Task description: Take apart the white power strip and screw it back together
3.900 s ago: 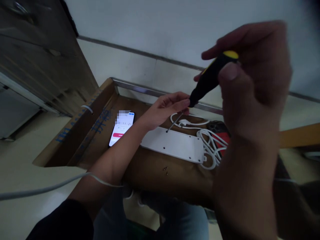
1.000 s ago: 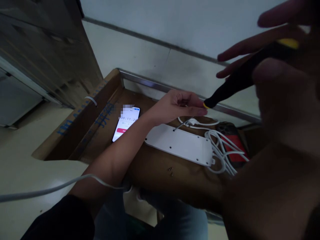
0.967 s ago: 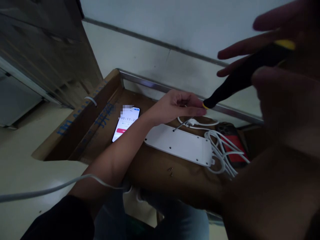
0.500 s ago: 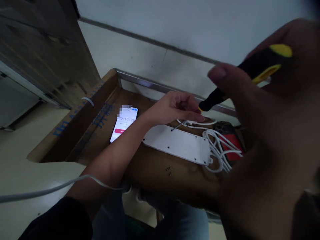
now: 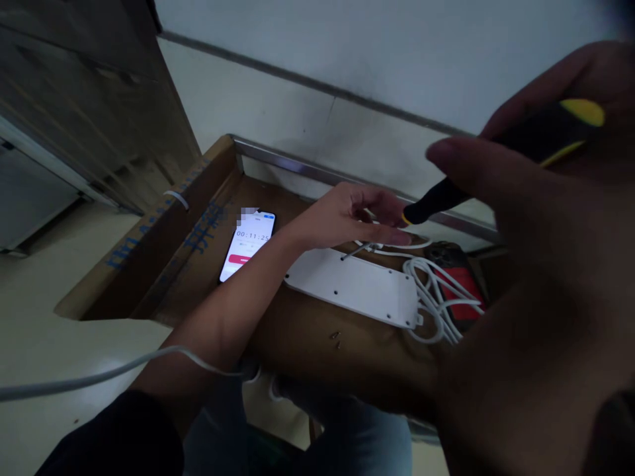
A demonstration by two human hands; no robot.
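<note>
A white power strip (image 5: 354, 288) lies back side up on a cardboard sheet (image 5: 307, 344), with small screw holes showing. My right hand (image 5: 536, 218) is closed round the black and yellow handle of a screwdriver (image 5: 501, 158), close to the camera. The metal shaft (image 5: 353, 250) slants down to a hole near the strip's far left end. My left hand (image 5: 347, 215) reaches over the strip, its fingers curled and pinched about the shaft just below the handle. Two loose screws (image 5: 336, 339) lie on the cardboard in front of the strip.
A lit phone (image 5: 247, 244) showing a timer lies left of the strip. The strip's white cord (image 5: 436, 297) is coiled at the right, over a dark phone in a red case (image 5: 459, 281). A metal rail (image 5: 317, 173) runs behind. A grey cable (image 5: 99, 377) crosses my left forearm.
My right hand has kept turning the screwdriver handle, with its fingers shifting round it from spread to wrapped. The left hand has stayed at the shaft. The view has shifted slightly.
</note>
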